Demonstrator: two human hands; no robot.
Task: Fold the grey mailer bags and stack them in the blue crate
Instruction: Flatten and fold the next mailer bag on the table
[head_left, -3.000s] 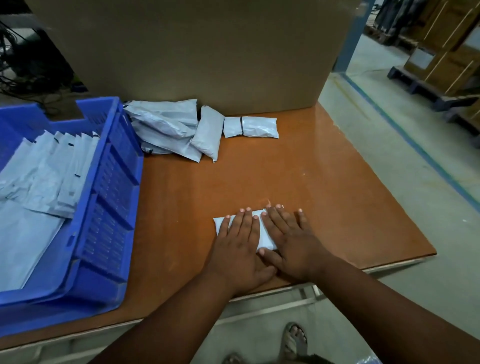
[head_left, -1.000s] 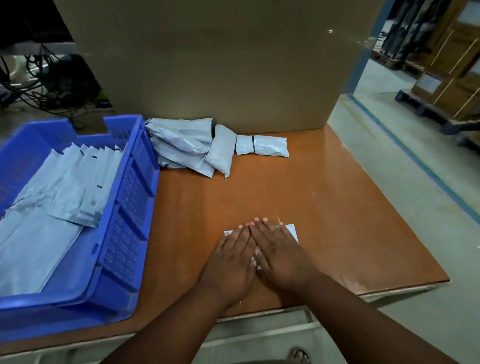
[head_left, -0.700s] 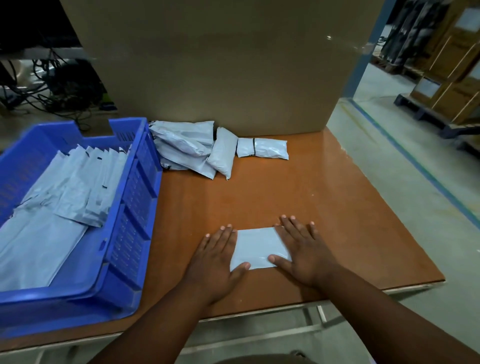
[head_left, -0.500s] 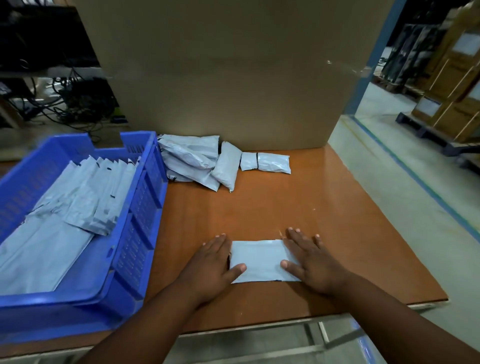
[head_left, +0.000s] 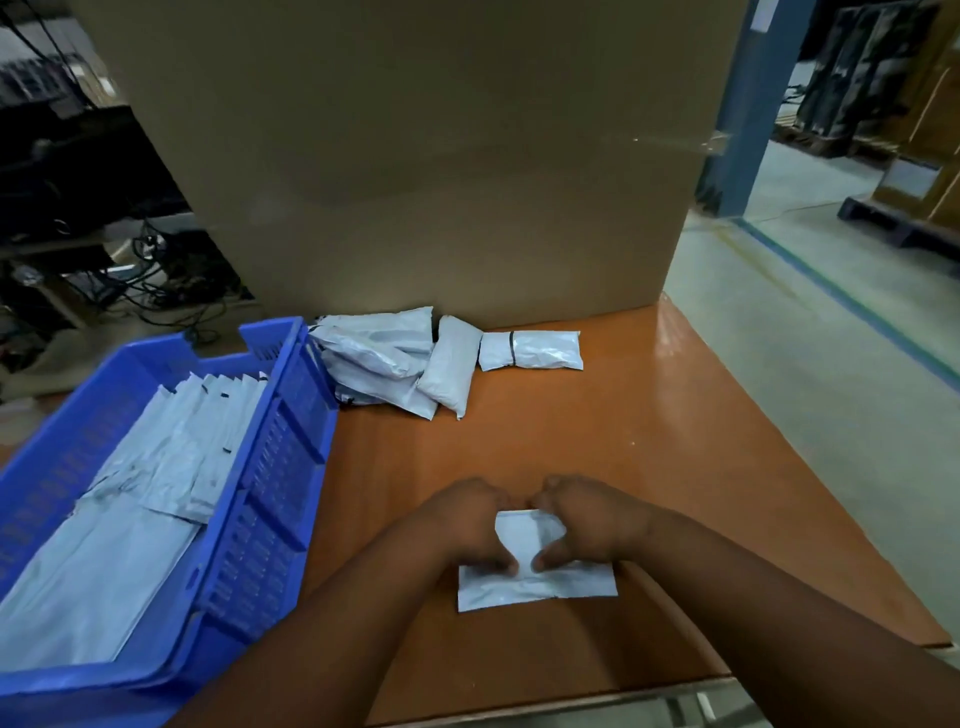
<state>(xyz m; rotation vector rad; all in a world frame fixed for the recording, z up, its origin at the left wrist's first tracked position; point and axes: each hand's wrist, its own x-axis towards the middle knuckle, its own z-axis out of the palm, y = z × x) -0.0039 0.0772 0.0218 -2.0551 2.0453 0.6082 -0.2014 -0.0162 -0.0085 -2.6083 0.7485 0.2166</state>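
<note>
A tall cardboard box (head_left: 415, 156) is walling off the back of the orange table (head_left: 649, 441); the blue crate (head_left: 270, 467) is closing the left side; a heap of mailer bags (head_left: 395, 358) is lying between them; bare tabletop is lying open in the middle and to the right.

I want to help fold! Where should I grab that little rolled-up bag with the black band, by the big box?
Take the banded bag round its plump middle, coming from above with fingers on its near and far long sides. It lies flat on the table, lengthwise left to right, with its near side free; the cardboard box stands close behind, so approaching from the back looks awkward.
</note>
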